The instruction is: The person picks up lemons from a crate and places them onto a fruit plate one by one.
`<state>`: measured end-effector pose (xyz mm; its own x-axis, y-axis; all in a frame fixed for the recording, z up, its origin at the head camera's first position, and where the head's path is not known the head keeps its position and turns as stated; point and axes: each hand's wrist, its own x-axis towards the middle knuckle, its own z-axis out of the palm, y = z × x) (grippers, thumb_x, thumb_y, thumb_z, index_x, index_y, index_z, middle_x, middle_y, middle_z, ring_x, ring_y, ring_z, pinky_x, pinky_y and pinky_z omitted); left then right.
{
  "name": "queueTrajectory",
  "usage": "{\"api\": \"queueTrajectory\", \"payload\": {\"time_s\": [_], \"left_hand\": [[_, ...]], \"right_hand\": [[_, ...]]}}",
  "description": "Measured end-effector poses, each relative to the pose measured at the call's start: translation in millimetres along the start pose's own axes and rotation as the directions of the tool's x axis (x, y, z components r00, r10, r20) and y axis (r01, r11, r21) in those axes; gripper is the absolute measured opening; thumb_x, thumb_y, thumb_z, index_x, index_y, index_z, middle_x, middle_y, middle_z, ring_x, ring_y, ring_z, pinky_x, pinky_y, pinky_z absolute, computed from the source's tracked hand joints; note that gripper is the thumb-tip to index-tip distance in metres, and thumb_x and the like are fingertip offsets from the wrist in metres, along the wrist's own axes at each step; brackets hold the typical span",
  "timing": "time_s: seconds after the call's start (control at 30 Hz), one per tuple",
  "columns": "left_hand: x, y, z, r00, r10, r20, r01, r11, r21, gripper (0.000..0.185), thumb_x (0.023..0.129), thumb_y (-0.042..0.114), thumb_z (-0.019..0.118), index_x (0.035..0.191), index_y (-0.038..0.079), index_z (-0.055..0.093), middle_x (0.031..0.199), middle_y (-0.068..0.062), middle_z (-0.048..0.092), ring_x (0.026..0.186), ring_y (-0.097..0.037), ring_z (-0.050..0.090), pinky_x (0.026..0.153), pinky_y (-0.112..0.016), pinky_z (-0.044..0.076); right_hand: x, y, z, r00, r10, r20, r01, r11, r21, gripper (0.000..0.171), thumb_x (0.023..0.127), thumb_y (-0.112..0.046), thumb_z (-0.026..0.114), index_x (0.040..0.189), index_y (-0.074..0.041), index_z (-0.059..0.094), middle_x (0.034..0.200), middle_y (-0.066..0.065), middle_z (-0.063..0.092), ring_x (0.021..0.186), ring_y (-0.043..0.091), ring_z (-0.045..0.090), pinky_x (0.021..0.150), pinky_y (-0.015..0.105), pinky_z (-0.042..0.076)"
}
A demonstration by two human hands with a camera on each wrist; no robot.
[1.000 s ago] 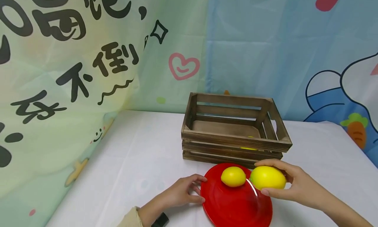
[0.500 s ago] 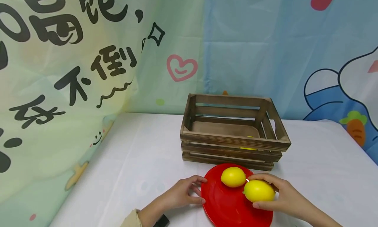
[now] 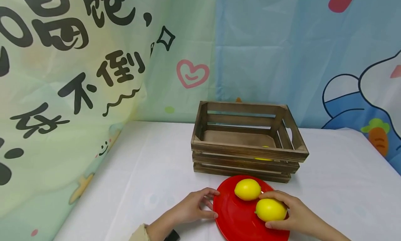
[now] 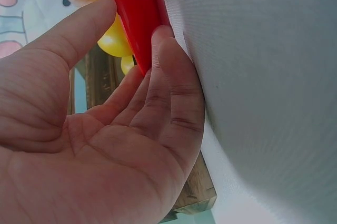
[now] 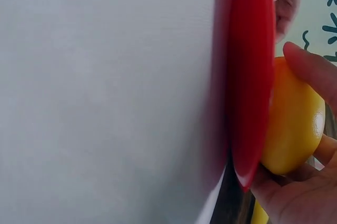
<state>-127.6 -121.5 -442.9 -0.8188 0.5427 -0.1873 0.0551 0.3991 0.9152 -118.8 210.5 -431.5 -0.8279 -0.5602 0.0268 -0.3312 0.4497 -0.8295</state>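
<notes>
My right hand (image 3: 296, 213) holds a yellow lemon (image 3: 270, 209) low over the right side of a red plate (image 3: 235, 220), thumb and fingers around it. In the right wrist view the held lemon (image 5: 294, 121) is against or very close to the plate's surface; I cannot tell whether it bears on it. A second lemon (image 3: 247, 189) lies on the far part of the plate. At the plate's left edge, my left hand (image 3: 195, 208) pinches the rim. The left wrist view has the thumb on the rim's upper side and fingers (image 4: 181, 77) underneath.
Just behind the plate stands a slatted wooden crate (image 3: 244, 160), with a bit of something yellow (image 3: 264, 159) showing through its slats. A white cloth (image 3: 150, 171) covers the table. Printed fabric (image 3: 266, 60) hangs behind and at the left.
My right hand has brought the held lemon left and nearer to me, from the plate's right edge to over the plate. The left hand stays at the rim.
</notes>
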Motion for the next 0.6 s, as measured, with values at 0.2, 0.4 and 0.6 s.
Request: {"api": "queueTrajectory", "payload": {"time_s": [0.2,0.4,0.6], "left_hand": [[0.3,-0.4,0.5,1.000,0.000,-0.001,0.000,1.000,-0.005,0.048,0.082,0.008,0.077,0.126,0.016,0.058,0.115,0.003,0.064,0.086,-0.002,0.061,0.070,-0.019,0.052],[-0.1,0.9,0.4,1.000,0.003,-0.002,-0.003,1.000,0.001,0.049,0.082,0.008,0.077,0.126,0.016,0.058,0.116,0.003,0.064,0.087,-0.002,0.060,0.070,-0.019,0.051],[-0.3,1.4,0.3,1.000,0.003,-0.001,-0.003,1.000,0.003,0.049,0.082,0.008,0.077,0.126,0.016,0.058,0.116,0.003,0.064,0.088,-0.003,0.060,0.069,-0.019,0.051]], "right_hand": [[1.4,3.6,3.5,0.995,-0.096,-0.026,0.095,0.995,-0.025,0.052,0.079,-0.013,0.081,0.126,-0.010,0.058,0.118,0.001,0.062,0.098,0.002,0.054,0.078,0.021,0.053],[2.8,5.1,3.6,0.995,-0.088,-0.037,0.086,0.995,-0.053,0.053,0.078,-0.015,0.082,0.126,-0.012,0.059,0.118,0.003,0.062,0.099,0.000,0.053,0.077,0.021,0.053],[3.3,5.8,3.6,0.997,-0.062,-0.040,0.060,0.997,-0.049,0.054,0.078,-0.016,0.082,0.126,-0.013,0.058,0.120,0.006,0.060,0.100,0.000,0.052,0.078,0.022,0.053]]}}
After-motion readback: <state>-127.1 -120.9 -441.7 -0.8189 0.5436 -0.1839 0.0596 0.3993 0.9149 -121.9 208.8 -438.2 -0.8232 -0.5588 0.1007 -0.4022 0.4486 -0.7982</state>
